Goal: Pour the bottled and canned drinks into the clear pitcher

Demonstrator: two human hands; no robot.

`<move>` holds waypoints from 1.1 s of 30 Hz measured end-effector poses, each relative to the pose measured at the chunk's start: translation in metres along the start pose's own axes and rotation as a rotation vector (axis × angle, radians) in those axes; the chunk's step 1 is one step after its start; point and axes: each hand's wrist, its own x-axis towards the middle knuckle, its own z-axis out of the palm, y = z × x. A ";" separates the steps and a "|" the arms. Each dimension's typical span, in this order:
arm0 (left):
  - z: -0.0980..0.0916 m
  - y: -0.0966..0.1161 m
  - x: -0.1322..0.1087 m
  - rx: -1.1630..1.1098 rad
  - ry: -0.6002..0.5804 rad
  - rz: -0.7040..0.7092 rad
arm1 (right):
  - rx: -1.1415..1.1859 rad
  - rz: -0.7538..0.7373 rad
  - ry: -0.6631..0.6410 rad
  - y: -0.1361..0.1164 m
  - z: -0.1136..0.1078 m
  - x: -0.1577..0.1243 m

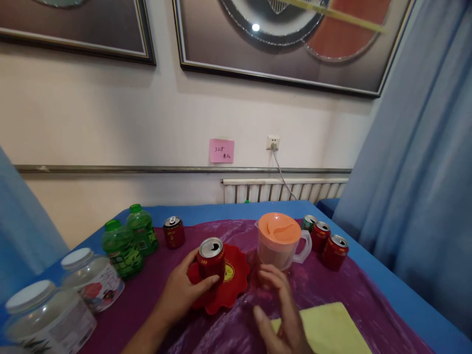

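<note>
My left hand [186, 281] is wrapped round an opened red drink can [211, 263], thumb in front and fingers behind its left side. The can is upright over a red scalloped plate [238, 285] with a yellow emblem; whether its base touches the plate is hidden. Fingers apart and holding nothing, my right hand [278, 312] is over the purple sheet, just in front of a clear plastic pitcher [275, 250] with an orange lid [279, 228]. A folded yellow cloth [334, 327] lies partly beneath and beside my right hand.
At left stand two green bottles [123, 250], two white-lidded jars [92, 280] and a dark red can [173, 232]. Several cans [335, 253] stand right of the pitcher. A purple plastic sheet [306, 285] covers the blue table [405, 300]; blue curtains [409, 172] hang at right.
</note>
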 end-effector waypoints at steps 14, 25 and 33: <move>0.019 -0.051 -0.006 0.472 0.142 0.126 | 0.001 0.312 0.222 0.081 -0.098 0.103; 0.021 -0.048 -0.010 0.405 0.121 0.130 | 0.139 0.433 0.212 0.069 -0.078 0.134; 0.022 -0.044 -0.015 0.300 0.091 0.158 | -0.236 0.279 0.005 0.032 -0.080 0.165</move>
